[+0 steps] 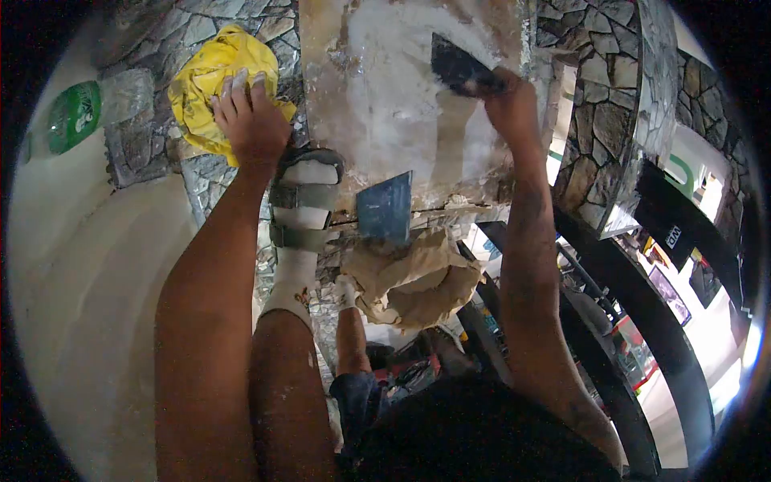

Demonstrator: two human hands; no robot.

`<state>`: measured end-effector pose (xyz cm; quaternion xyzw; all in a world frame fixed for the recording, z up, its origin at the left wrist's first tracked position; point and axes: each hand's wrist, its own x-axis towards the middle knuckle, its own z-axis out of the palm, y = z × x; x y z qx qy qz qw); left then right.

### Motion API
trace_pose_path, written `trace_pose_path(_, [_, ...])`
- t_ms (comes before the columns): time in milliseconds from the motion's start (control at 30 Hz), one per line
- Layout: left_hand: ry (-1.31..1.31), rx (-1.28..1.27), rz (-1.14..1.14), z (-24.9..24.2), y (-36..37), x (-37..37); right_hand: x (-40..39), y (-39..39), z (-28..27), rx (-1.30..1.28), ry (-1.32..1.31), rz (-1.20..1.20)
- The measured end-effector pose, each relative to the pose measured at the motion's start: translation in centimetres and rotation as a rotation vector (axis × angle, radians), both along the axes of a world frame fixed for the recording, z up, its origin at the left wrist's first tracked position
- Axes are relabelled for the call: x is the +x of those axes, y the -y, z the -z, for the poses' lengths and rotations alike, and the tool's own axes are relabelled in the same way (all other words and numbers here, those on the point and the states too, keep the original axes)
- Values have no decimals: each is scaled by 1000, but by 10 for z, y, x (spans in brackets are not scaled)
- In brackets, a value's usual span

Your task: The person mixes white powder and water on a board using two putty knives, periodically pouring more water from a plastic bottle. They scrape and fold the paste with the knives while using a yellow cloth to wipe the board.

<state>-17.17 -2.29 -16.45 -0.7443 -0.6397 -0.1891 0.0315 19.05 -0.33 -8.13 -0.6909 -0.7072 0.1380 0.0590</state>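
My left hand [250, 120] lies with its fingers spread on a crumpled yellow bag [209, 76] at the upper left. At the upper right, my right hand [507, 98] grips a dark flat scraper [459, 68], whose blade lies over a whitish, smeared board [377, 104]. A darker strip runs down the board below the scraper. Near the board's lower edge rests a blue-grey flat plate [385, 207]. Just below it stands an open brown paper bag [414, 281]; its contents cannot be made out.
A sandalled foot [309, 189] stands left of the board. A clear plastic bottle with a green label [76, 116] lies at the far left. Stone-patterned surfaces [606, 104] flank the board. Curved black rails [642, 281] cross the right side, with cluttered items beyond.
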Motion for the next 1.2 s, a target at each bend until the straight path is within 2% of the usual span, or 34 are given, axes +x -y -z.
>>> trace_pose_path(100, [-2, -6, -10, 1, 0, -1, 0, -12, -18, 49, -20, 68])
trace_pose_path(133, [0, -6, -17, 3, -1, 0, -2, -8, -26, 114, 45, 97])
trace_pose_path(233, [10, 1, -5, 4, -1, -2, 5, 2, -36, -52, -72, 152])
trace_pose_path(333, [1, 13, -1, 6, -1, -1, 9, 0, -22, -90, -10, -65])
trace_pose_path(433, [13, 25, 10, 7, -3, -4, 4, -3, -26, 27, 156, -184])
trace_pose_path(533, [6, 26, 3, 4, -1, -2, 2, -1, -38, -173, -132, 119])
trace_pose_path(633, [4, 26, 3, 2, -2, -1, -16, 11, -46, -129, -146, 69])
trace_pose_path(667, [8, 24, 5, 2, -2, 0, -28, 13, -57, -172, -61, 100])
trace_pose_path(767, [2, 21, 8, 2, -2, -3, -13, 17, -16, -75, -199, 20])
trace_pose_path(867, [0, 17, 13, 4, -2, -3, -16, 6, -18, 62, 45, -47])
trace_pose_path(967, [-1, 0, 10, 3, -1, -2, -21, 6, -28, 147, 78, 40])
trace_pose_path(1067, [-27, -8, 0, 7, -2, -6, -20, 12, -38, 0, 79, 32])
trace_pose_path(1167, [-14, -17, -8, 6, -2, -1, -23, 11, -23, 45, -77, -107])
trace_pose_path(1200, [5, -16, -6, 4, -2, 0, -18, 6, -14, 125, -54, -186])
